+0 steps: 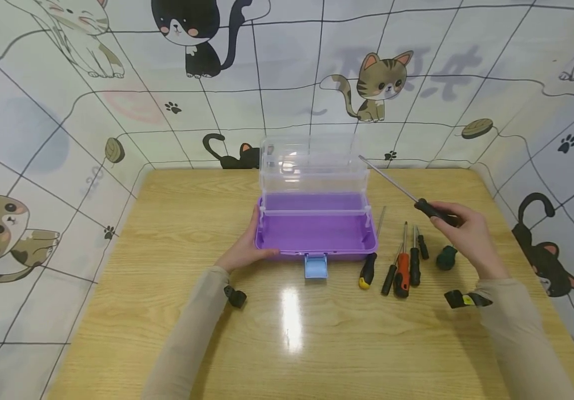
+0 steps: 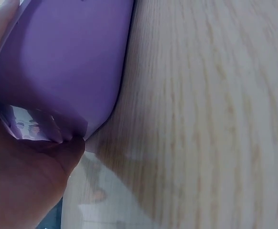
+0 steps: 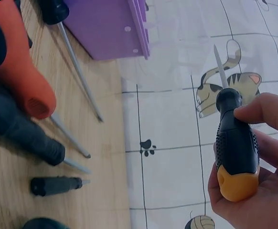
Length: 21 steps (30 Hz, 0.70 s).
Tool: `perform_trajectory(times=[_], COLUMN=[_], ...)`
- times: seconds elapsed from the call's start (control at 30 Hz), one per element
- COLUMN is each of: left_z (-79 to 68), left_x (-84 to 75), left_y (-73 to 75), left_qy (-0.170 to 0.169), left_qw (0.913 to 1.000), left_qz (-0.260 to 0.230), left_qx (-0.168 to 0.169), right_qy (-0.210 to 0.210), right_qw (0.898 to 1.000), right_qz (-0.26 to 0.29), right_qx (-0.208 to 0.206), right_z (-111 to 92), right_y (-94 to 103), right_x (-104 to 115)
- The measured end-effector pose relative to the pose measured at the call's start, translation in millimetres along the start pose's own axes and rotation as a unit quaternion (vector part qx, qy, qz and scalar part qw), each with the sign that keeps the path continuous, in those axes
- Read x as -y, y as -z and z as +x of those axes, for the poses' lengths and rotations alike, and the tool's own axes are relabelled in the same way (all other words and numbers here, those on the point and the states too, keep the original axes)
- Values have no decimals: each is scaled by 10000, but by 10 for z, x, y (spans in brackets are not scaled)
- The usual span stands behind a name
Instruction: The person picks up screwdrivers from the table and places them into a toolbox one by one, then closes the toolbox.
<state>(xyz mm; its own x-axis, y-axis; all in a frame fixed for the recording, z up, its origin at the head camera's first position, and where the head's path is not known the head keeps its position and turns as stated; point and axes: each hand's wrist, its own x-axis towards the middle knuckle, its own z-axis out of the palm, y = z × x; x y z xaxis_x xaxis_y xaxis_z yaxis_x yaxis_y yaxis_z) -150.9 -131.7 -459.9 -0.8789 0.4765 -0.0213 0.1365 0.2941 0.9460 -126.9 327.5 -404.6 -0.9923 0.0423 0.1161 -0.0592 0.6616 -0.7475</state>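
Observation:
In the head view a purple toolbox [image 1: 317, 233] stands on the table with its clear lid [image 1: 312, 158] raised at the back and no tools inside. My left hand [image 1: 246, 244] grips its front left corner, thumb along the front and fingers up the left side; the purple wall [image 2: 67, 62] fills much of the left wrist view. Held up to the right of the box is a long screwdriver [image 1: 429, 209], its shank slanting up and left. My right hand [image 1: 467, 230] grips its black handle, whose yellow end [image 3: 238, 183] shows in the right wrist view.
Right of the box lie several screwdrivers: a black and yellow one [image 1: 367, 272] close against its corner, an orange one [image 1: 402, 275], black ones [image 1: 415, 266] beside it and a stubby dark green one [image 1: 446, 258]. A blue latch [image 1: 315, 266] hangs at the box front. Cat-print walls enclose the table.

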Motion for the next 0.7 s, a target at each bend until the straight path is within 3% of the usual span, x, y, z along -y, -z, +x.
perform_trajectory(times=[0.47, 0.7], left_z=[14, 10], left_x=[15, 19], left_y=[-5, -7], left_qy=[-8, -78], left_qw=[9999, 9999], left_qz=[-135, -86], left_qx=[-7, -28], right_qy=[629, 756], right_qw=[9970, 9956], right_qz=[336, 352], right_qx=[297, 430], right_z=[19, -48], right_y=[-150, -192], right_x=[125, 483])
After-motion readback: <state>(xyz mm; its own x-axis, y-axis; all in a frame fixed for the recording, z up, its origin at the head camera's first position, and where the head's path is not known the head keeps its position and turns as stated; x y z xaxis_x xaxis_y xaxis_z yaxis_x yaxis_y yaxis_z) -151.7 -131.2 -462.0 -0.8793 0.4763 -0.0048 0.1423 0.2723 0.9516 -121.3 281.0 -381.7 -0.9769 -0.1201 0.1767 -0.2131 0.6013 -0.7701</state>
